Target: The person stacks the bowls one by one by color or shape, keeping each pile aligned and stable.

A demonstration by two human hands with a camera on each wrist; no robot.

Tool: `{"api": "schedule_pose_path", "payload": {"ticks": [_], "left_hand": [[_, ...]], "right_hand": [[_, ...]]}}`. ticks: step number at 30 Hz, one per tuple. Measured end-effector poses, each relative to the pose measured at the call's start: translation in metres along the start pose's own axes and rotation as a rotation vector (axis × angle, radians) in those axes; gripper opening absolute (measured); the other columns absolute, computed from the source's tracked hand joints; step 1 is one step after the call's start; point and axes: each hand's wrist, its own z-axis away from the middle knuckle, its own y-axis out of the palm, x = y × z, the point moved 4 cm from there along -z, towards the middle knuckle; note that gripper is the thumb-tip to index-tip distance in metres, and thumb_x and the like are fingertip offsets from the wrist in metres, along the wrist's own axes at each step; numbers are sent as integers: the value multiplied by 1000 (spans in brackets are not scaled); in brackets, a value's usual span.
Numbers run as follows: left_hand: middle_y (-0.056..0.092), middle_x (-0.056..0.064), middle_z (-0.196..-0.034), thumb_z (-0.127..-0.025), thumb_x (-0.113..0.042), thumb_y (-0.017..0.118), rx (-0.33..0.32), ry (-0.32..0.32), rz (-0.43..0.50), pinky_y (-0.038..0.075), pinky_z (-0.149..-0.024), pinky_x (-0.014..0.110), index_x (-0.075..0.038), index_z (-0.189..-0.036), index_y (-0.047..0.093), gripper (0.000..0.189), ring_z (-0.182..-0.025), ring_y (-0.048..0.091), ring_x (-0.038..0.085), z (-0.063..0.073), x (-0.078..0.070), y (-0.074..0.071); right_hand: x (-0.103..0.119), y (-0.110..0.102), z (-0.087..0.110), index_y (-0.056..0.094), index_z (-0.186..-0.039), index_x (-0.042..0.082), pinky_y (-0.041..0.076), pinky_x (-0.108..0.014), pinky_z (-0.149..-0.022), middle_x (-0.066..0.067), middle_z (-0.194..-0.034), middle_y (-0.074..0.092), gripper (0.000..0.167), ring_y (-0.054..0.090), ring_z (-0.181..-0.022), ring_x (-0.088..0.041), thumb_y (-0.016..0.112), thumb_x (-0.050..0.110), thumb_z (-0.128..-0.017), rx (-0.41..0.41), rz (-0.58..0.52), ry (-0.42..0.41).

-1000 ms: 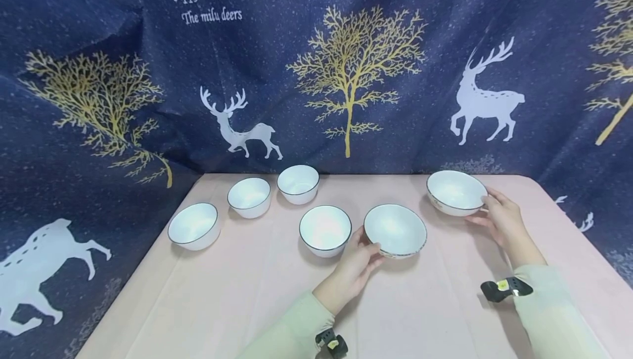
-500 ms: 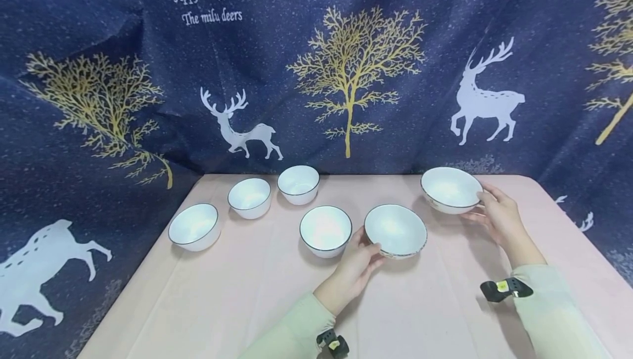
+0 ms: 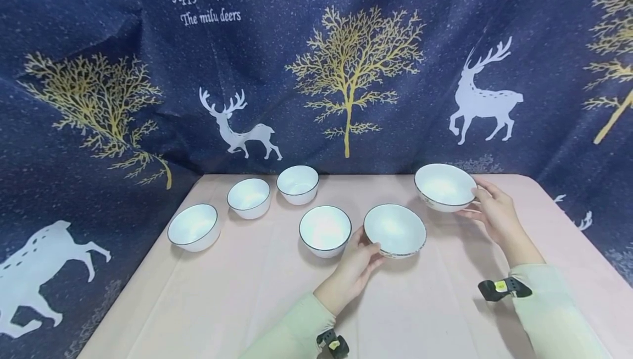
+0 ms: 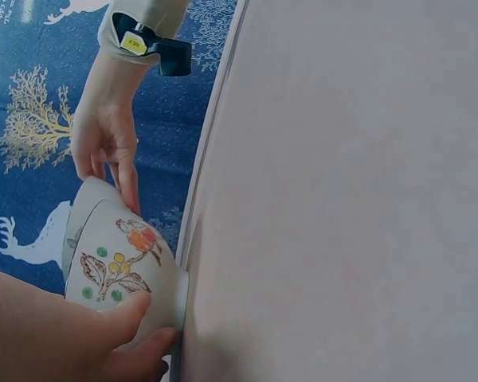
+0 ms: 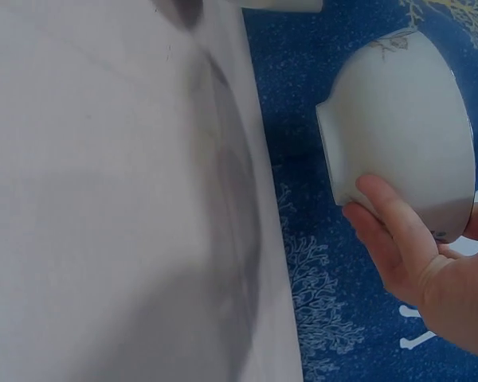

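Note:
My left hand [image 3: 353, 265] grips the left edge of a white bowl [image 3: 395, 230], thumb over the rim and fingers beneath. In the left wrist view this bowl [image 4: 115, 263] shows a painted pattern of leaves and an orange-red motif. Farther back on the right, my right hand [image 3: 497, 213] holds a second white bowl [image 3: 445, 184] by its right side. The right wrist view shows this bowl [image 5: 406, 127] raised off the table, with fingers under its foot and the thumb at its rim. Both bowls face upward, slightly tilted.
Just left of my left hand stands a dark-rimmed white bowl [image 3: 325, 231]. Three more such bowls stand at the left: a front one [image 3: 194, 227], a middle one [image 3: 249, 198] and a rear one [image 3: 298, 184]. A blue deer-print cloth [image 3: 386, 73] hangs behind the pink-covered table [image 3: 222, 298].
My right hand has carried its bowl a little leftward and slightly up in the head view. My left hand and its bowl have stayed in place.

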Motion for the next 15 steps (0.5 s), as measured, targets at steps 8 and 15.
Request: {"api": "schedule_pose_path", "payload": {"ticks": [8, 15], "left_hand": [[-1, 32, -153, -91, 5, 49, -3, -4, 6, 53, -100, 33, -1, -153, 9, 74, -134, 35, 41, 1, 1, 0], [-4, 33, -153, -91, 5, 50, -17, -9, 8, 53, -100, 34, -1, -153, 9, 75, -134, 35, 41, 0, 0, 0]], "right_hand": [[3, 6, 2, 9, -151, -7, 63, -30, -70, 10, -97, 57, 61, 67, -77, -9, 42, 9, -102, 29, -14, -16], [6, 12, 3, 10, -151, -5, 63, -32, -74, 7, -104, 51, 63, 67, -80, -8, 45, 13, -101, 42, -16, -5]]}}
